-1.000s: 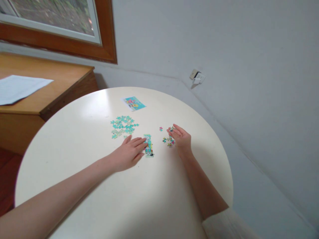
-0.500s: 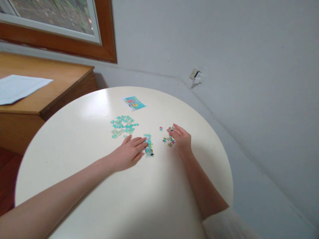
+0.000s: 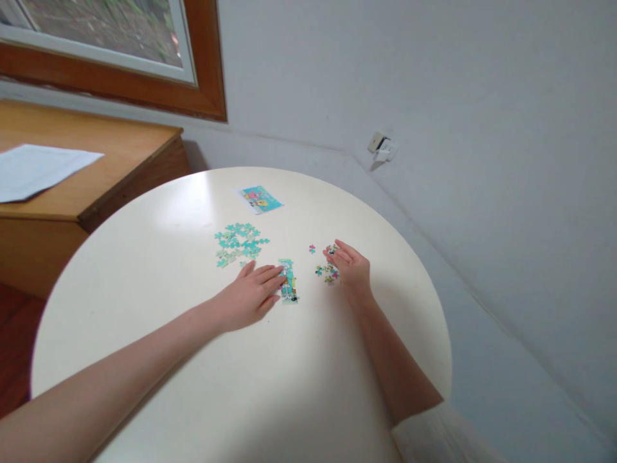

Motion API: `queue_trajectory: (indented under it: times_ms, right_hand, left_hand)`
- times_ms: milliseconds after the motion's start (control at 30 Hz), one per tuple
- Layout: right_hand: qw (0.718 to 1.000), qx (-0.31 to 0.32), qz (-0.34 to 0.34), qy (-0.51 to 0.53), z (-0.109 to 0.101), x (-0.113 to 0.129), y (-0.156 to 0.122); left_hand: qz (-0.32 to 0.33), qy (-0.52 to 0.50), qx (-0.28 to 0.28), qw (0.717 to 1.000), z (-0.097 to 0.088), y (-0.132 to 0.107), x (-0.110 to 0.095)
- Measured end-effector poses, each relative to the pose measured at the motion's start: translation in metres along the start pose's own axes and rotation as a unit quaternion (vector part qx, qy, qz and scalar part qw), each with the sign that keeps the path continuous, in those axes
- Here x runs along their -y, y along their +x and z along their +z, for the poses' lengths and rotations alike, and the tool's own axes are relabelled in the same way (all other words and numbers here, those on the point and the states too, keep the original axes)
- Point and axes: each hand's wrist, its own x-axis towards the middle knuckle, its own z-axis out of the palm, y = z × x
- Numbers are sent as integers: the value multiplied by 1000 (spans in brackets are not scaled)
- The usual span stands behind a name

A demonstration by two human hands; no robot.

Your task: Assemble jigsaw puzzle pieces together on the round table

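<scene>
My left hand lies flat with its fingers stretched out. Its fingertips rest on the left edge of a narrow joined strip of jigsaw puzzle with a cartoon picture. To the right, my right hand is curled, with a small jigsaw piece showing between thumb and fingers. Just below those fingers lies a small cluster of multicoloured pieces, partly covered by the hand. One pink piece sits apart, left of the right fingertips. Beyond my left hand spreads a pile of mostly turquoise pieces.
A picture card with a cartoon scene lies toward the far side of the round white table. At left stands a wooden cabinet with white paper on it. A wall socket with a plug is beyond the table.
</scene>
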Motion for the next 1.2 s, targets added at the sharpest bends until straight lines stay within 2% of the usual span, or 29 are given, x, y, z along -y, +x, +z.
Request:
queue_trajectory:
  times_ms: [533, 1200]
  right_hand:
    - [1000, 8, -7, -3, 0, -1, 0]
    - [1000, 5, -4, -3, 0, -2, 0]
  left_hand:
    - [-6, -2, 15, 1000, -2, 1, -1]
    - [-2, 4, 2, 1000, 0, 0, -1]
